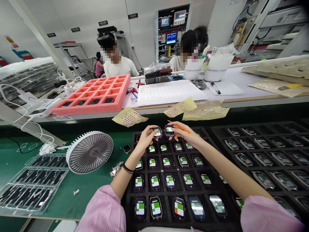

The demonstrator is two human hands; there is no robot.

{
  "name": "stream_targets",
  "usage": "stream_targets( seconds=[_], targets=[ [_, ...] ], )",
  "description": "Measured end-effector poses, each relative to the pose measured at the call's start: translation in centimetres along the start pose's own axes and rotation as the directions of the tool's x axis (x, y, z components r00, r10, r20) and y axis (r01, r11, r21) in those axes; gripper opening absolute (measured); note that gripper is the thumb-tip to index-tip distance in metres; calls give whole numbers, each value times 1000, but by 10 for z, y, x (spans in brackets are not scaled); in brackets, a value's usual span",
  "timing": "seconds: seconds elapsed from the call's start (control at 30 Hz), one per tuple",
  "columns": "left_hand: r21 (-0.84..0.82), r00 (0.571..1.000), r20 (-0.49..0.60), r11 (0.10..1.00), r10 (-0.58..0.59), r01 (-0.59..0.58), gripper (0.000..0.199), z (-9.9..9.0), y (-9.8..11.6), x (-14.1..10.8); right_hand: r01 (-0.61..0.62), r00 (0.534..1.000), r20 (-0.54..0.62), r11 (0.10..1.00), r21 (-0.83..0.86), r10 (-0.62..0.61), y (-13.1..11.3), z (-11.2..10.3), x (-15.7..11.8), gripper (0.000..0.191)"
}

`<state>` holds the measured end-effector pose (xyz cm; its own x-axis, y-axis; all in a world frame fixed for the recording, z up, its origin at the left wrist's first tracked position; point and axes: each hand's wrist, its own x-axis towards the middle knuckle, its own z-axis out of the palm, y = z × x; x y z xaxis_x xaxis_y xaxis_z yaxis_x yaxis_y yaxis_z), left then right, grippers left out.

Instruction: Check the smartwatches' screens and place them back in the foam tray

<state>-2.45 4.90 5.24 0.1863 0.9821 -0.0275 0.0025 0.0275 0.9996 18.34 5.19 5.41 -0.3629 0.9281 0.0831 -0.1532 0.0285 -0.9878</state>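
My left hand (147, 138) is closed on a smartwatch body (157, 132) with a lit screen, thumb on its face. Beside it, my right hand (181, 132) grips a second smartwatch body (169, 130), also lit. An orange pen-like stick (180, 126) lies along the right hand's fingers. Both watches are raised over the far rows of a black foam tray (161, 189). Rows of watch bodies sit in its pockets, most showing green and white blocks; one watch (179, 208) in the nearest row also shows an orange-red block.
Another black tray of watches (263, 143) lies at the right. To the left stand a white fan (90, 152) and a clear plastic tray of black parts (33, 182). A pink foam tray (93, 93) and paper sheet (169, 91) rest on the shelf ahead. Two people sit beyond.
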Motion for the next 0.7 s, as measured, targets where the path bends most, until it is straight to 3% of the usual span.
stream_targets(
  seconds=[0.43, 0.7],
  targets=[
    [-11, 993, 38, 994, 108, -107, 35, 6, 6, -12, 43, 998, 45, 993, -112, -38, -2, 4, -10, 28],
    [-7, 995, 52, 997, 82, -82, 33, 5, 9, -12, 22, 1000, -7, 988, -153, -23, -10, 11, -15, 30]
  ],
)
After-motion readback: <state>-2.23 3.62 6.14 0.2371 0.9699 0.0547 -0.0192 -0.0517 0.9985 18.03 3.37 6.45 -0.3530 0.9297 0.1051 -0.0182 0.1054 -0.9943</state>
